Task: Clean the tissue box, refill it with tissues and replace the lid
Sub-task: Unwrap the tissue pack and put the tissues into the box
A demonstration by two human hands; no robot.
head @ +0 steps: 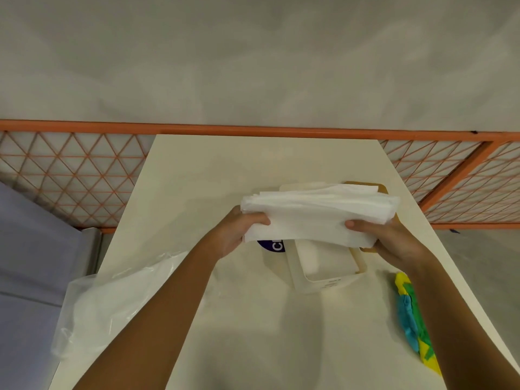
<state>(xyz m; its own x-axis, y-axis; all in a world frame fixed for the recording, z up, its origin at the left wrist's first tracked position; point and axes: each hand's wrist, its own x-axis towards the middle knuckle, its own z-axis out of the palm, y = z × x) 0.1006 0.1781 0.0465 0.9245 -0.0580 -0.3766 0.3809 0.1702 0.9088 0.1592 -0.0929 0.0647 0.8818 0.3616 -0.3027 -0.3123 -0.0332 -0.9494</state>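
Observation:
A thick stack of white tissues [315, 213] hangs in the air above the open white tissue box [323, 280], which stands on the cream table [253, 319]. My left hand [239, 232] grips the stack's left end, thumb on top. My right hand [391, 240] grips its right end the same way. The box's wooden lid [380, 190] lies behind the box, mostly hidden by the tissues. A package with a dark blue label [271, 246] shows partly under the stack, beside the box.
An empty clear plastic wrapper [112, 299] lies on the table's left side, hanging over its edge. A yellow, green and blue cloth [413, 319] lies near the right edge. An orange lattice fence [70, 175] runs behind the table.

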